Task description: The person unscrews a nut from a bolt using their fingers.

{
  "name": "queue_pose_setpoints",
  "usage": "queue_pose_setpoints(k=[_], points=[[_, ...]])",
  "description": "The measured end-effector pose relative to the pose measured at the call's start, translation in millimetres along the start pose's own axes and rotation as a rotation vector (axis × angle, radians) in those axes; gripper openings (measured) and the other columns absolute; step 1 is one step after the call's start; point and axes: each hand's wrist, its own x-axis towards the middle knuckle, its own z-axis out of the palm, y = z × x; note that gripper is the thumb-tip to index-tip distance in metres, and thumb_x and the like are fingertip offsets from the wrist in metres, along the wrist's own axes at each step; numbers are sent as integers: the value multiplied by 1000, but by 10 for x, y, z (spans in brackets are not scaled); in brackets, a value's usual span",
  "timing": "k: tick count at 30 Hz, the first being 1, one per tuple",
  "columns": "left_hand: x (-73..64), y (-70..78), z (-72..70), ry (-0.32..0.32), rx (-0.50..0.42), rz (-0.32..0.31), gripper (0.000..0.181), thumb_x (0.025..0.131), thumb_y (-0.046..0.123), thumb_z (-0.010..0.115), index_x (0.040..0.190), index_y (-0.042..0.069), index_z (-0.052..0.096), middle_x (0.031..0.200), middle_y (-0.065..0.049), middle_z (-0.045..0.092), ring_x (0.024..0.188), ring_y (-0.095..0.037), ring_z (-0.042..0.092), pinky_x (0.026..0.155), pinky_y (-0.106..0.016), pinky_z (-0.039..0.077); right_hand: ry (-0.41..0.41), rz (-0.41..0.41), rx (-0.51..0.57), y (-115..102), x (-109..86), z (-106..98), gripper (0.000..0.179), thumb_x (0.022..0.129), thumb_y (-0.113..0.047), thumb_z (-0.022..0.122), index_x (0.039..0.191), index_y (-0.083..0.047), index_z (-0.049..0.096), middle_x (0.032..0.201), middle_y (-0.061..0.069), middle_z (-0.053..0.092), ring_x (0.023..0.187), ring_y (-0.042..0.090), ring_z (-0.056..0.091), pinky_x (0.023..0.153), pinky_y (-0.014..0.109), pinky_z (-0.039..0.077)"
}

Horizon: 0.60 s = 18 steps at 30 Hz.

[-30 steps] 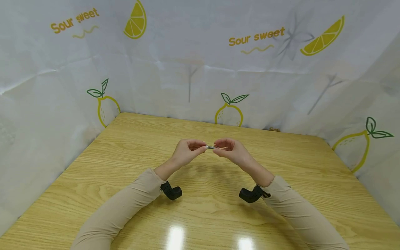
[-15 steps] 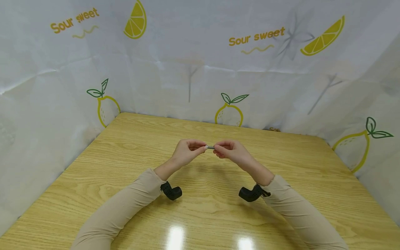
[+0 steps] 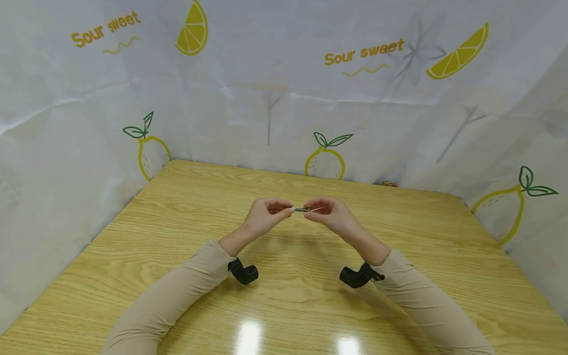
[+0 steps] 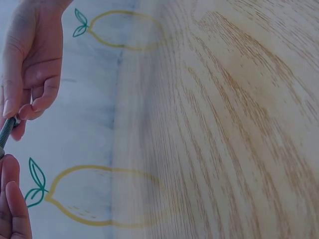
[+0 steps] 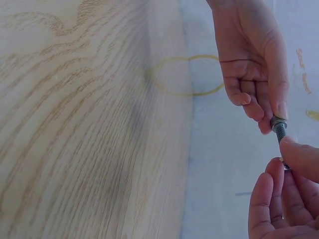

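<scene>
A metal bolt [image 3: 300, 209] is held level between both hands above the table. My left hand [image 3: 259, 219] pinches its head end with thumb and fingers. In the right wrist view, the bolt's head and a collar like a washer [image 5: 279, 126] show at the left fingertips, with the thread running on from there. My right hand [image 3: 339, 219] is at the other end, its thumb and index finger at a small nut [image 4: 17, 120] on the thread. In the right wrist view, the right thumb lies over part of the thread and the nut is mostly hidden.
Below the hands spreads a wooden table [image 3: 284, 296] with light reflections near its front edge. A white curtain [image 3: 248, 118] printed with lemons encloses the back and sides. Black wrist mounts [image 3: 355, 277] sit under both sleeves [image 3: 177, 291].
The right thumb and fingertips closed over the bolt's end half a second ago and have now shifted apart, baring more of the end. The left hand and the bolt have kept their place.
</scene>
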Motion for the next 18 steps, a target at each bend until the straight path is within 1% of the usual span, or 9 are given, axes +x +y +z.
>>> queue_pose_setpoints(k=[4,8,10,13,15,17,18], points=[[4,-1,2,2,0,3,25,89,16,64,108,0,68,104,-19,69,98,-40,64,84,-46,53,4,0,19,-4,-1,11,29,88,-15,65,113,-1,60,119,21,59,92,9,63,95,50,47],[3,-4,2,1,-1,6,25,89,16,64,108,0,68,104,-19,69,98,-41,63,84,-47,53,8,-10,14,0,-4,13,30,88,-14,65,114,-1,59,119,19,58,90,8,63,93,44,49],[-1,-3,2,0,-2,4,25,89,16,64,109,1,68,104,-19,69,99,-41,63,85,-48,53,7,-7,7,0,-7,11,34,88,-17,65,117,-1,57,120,18,58,94,13,63,93,44,49],[-4,0,2,1,-2,1,25,89,16,64,109,1,68,104,-19,69,99,-40,63,85,-48,53,-7,13,9,-5,-4,2,40,91,-24,62,123,-1,54,122,20,58,103,27,62,94,46,49],[-5,5,1,4,1,-1,25,89,17,64,109,2,68,104,-19,69,98,-40,63,84,-47,53,-32,32,17,-10,2,-5,43,93,-30,57,124,0,54,120,21,60,106,35,60,93,45,50],[-7,10,0,7,2,-2,26,89,18,64,109,2,68,104,-19,69,98,-39,64,84,-46,53,-62,46,28,-14,9,-13,45,96,-33,52,124,2,54,115,22,63,106,38,60,91,42,52],[-7,10,-1,8,4,-3,26,89,18,64,109,2,68,104,-18,69,98,-39,64,84,-46,53,-75,53,29,-16,12,-15,46,97,-34,50,123,4,54,111,22,65,104,37,61,89,40,52]])
